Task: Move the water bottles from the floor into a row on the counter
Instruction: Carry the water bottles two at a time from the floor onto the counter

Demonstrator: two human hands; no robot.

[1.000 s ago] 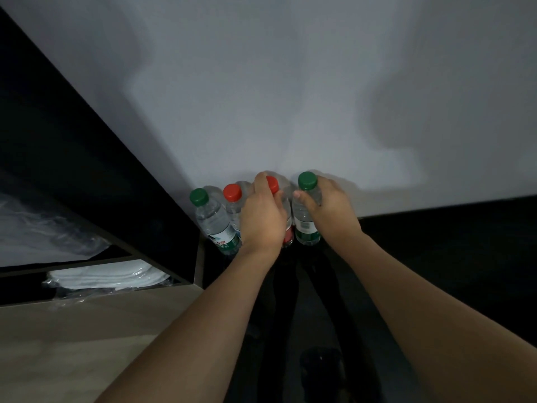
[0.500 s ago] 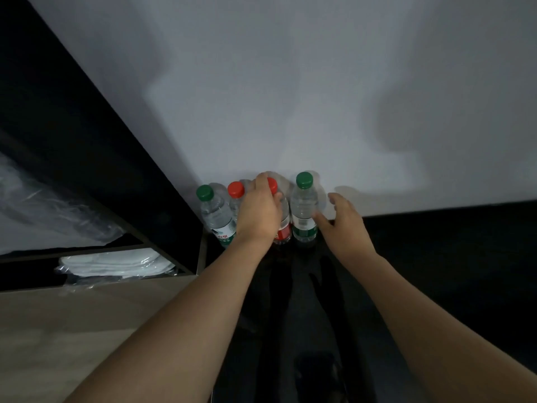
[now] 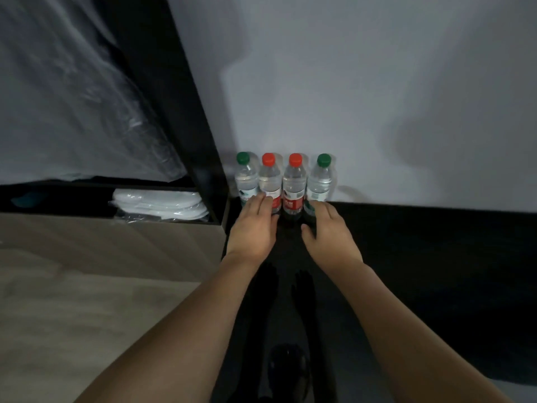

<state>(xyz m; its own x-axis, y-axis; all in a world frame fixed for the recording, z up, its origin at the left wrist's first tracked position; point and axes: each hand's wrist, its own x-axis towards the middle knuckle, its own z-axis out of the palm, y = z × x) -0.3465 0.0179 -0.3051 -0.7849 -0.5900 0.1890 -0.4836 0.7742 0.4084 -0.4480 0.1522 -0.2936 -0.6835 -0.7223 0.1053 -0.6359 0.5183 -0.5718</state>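
Observation:
Several clear water bottles stand upright in a tight row against the white wall on the black glossy counter (image 3: 436,257). From left: a green-capped bottle (image 3: 245,175), two red-capped bottles (image 3: 269,177) (image 3: 294,181), and another green-capped bottle (image 3: 320,178). My left hand (image 3: 252,228) rests flat in front of the two left bottles, fingertips touching their bases. My right hand (image 3: 328,231) lies in front of the right green-capped bottle, fingers spread and touching its base. Neither hand holds anything.
A black vertical panel (image 3: 186,112) borders the bottles on the left. Beyond it is an open compartment with white packs in plastic (image 3: 159,205) and a clear plastic sheet (image 3: 72,97). A light wooden surface (image 3: 87,286) lies at lower left.
Both hands let go of the bottle tops and dropped to the bottles' bases. The bottles now stand in an even, upright row. The view shifted right and closer.

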